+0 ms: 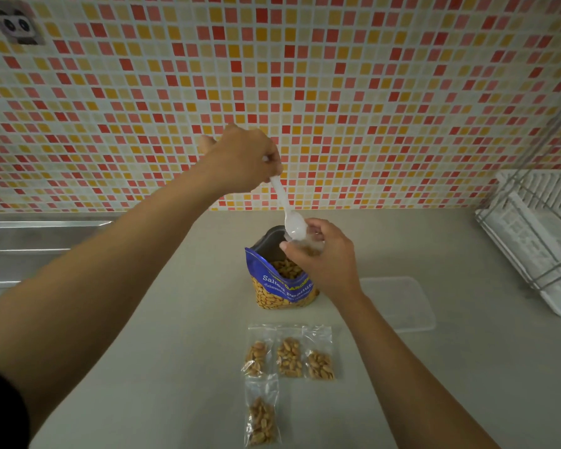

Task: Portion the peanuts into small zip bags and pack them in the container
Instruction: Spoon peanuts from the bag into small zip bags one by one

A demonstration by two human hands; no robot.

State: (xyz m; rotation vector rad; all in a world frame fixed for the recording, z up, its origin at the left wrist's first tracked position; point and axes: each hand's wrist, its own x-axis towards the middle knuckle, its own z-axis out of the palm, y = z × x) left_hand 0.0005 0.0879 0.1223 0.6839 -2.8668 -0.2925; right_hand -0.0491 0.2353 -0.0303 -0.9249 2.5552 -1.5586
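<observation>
I log: left grip [240,157] curled round spoon [280,196], tipping into zip bag [306,244] pinched by right grip [321,257] above pouch [282,293], presumably catching spills; filled bags [289,356] at 6 o'clock.

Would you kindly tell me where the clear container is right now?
In the head view, the clear container lies on the counter, right of the peanut bag.

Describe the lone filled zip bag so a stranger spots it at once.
On the grey counter, before the blue peanut pouch, three zip bags lie in a row. The fourth bag lies alone, nearer the camera, under the row's left end.
</observation>
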